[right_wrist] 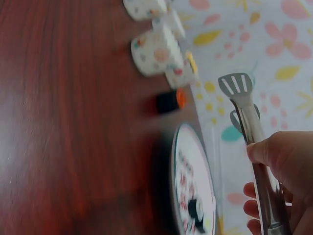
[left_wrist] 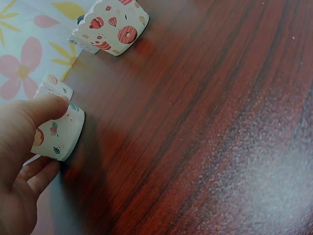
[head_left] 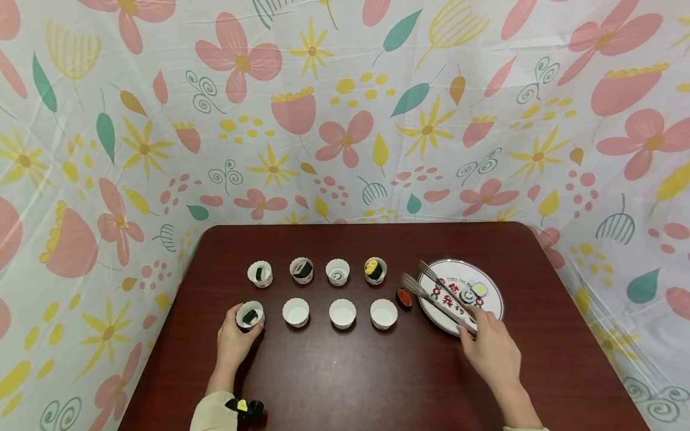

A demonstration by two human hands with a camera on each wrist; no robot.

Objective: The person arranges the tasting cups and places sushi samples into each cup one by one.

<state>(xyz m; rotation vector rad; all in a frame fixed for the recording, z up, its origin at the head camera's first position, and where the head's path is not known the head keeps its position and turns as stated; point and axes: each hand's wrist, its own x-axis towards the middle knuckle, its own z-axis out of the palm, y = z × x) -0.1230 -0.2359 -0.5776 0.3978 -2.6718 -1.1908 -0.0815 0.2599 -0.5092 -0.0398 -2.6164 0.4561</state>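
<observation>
My left hand [head_left: 233,344] grips a small patterned paper cup [left_wrist: 63,129], thumb on one side and fingers on the other. Inside that cup, in the head view, lies a dark seaweed-wrapped sushi piece [head_left: 250,316]. My right hand [head_left: 493,352] holds metal tongs [right_wrist: 255,132] by their arms, over the white plate [head_left: 439,320]. The slotted tips of the tongs are apart with nothing between them, pointing toward the cups. On the plate are a sushi roll [head_left: 468,297] and a paler piece with a yellow centre [head_left: 479,288]. An orange-red-topped sushi piece [head_left: 404,298] stands on the table left of the plate.
Behind, a row of cups holds sushi, among them a yellow-topped piece [head_left: 372,267]. Three empty cups, one of them a white cup [head_left: 342,314], continue the front row. A flowered cloth [head_left: 345,120] hangs behind the brown table [head_left: 334,371].
</observation>
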